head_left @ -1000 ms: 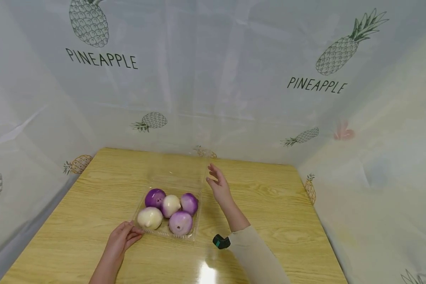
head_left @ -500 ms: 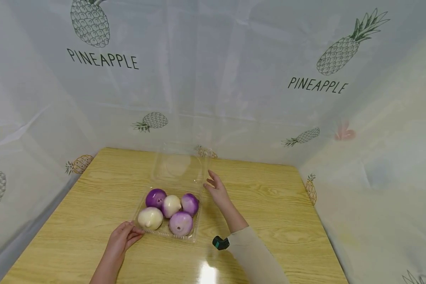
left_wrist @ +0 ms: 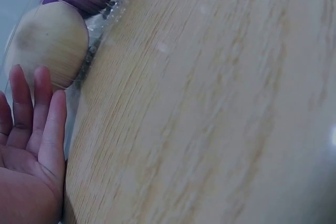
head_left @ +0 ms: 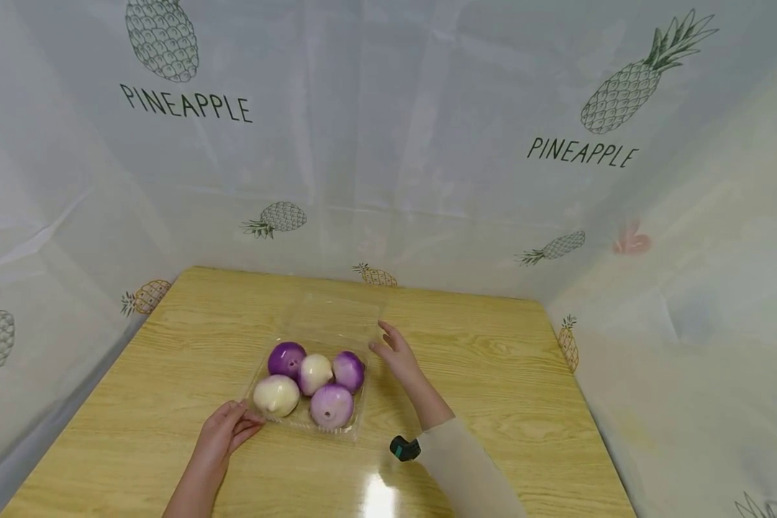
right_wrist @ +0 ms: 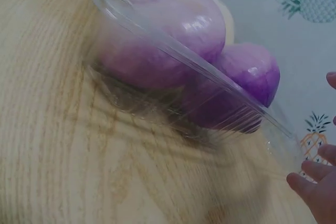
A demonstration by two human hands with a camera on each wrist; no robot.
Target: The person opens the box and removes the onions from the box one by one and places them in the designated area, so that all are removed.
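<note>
We saw a clear plastic container on the wooden table, with five round, purple and white vegetables inside it. Its transparent lid was turned up on the far side. The left hand was at the near left corner, its fingers almost straight and resting against the plastic. The right hand was beside the lid's right edge, its fingers apart and slightly bent, with nothing in grasp; whether it touched the lid, we could not tell. Behind the table we saw a pale sheet with printed pineapples.
</note>
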